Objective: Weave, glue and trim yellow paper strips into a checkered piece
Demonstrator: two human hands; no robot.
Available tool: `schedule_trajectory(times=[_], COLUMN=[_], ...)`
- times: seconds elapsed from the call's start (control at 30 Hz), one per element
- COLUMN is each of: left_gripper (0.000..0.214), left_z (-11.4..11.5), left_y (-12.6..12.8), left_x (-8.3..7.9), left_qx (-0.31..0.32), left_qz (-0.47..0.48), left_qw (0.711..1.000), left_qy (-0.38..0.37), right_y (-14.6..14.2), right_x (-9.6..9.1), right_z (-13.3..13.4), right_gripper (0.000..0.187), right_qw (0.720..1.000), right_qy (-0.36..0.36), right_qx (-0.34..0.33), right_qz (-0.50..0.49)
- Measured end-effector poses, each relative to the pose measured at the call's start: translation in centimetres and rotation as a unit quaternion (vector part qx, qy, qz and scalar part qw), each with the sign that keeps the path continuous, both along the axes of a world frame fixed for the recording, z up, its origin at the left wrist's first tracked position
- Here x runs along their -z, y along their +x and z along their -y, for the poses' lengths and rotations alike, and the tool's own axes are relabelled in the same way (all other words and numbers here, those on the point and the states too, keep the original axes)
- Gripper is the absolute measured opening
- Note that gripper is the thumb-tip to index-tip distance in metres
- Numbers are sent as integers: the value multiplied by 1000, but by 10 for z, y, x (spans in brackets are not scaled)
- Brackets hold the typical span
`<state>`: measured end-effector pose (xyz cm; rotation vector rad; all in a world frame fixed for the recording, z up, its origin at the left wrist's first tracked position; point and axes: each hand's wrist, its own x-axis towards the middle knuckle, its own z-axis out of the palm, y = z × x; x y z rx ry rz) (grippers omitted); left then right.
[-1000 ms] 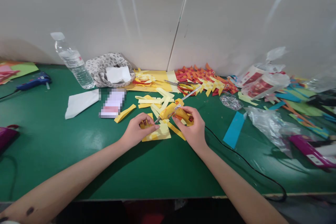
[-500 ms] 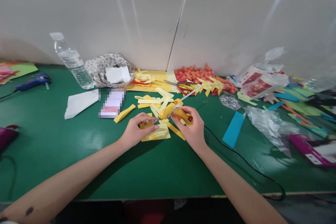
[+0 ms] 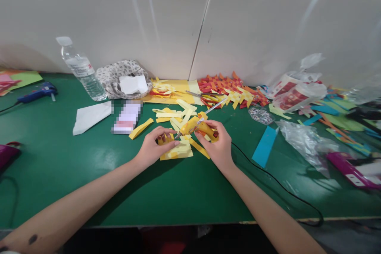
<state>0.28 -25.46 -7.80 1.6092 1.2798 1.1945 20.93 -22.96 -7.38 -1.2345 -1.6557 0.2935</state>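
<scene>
My right hand (image 3: 218,143) is wrapped round the grip of a yellow hot glue gun (image 3: 190,126), whose metal nozzle points left and down. A clear glue stick (image 3: 216,105) pokes out of its back end. My left hand (image 3: 156,145) grips a piece of woven yellow paper strips (image 3: 182,151) between thumb and fingers. The nozzle tip is close to the left fingertips, over the paper; whether it touches cannot be made out. Loose yellow paper strips (image 3: 169,114) lie just behind both hands.
Behind lie scissors (image 3: 195,94) and red and yellow woven paper pieces (image 3: 232,87). A water bottle (image 3: 83,71), a phone (image 3: 127,117) and white paper (image 3: 91,118) are at left. A blue paper strip (image 3: 264,147), a plastic bag (image 3: 303,143) and the gun's black cord (image 3: 276,178) are at right.
Almost nothing differs. The glue gun and both hands keep nearly the same place over the woven yellow paper.
</scene>
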Motion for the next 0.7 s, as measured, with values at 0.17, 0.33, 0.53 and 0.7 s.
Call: schedule_trajectory(times=[0.17,0.33,0.53,0.7], left_gripper=[24,23,23,25], left_z=[0,-1,-2,-1], left_y=[0,0,1,2], left_x=[0,0,1,0], left_qx=[6,7,14,9], left_qz=[28,53,69,56], left_qw=[1000,998,995,996], left_qy=[-11,-44,-73,-73], right_y=[0,0,0,0], right_x=[0,1,2,3], right_z=[0,0,0,0], right_gripper=[30,31,30,31], right_qw=[1000,1000,1000,1000], right_qy=[-2,1,2,3], right_qx=[-1,1,1,-4], right_qz=[-3,1,4,6])
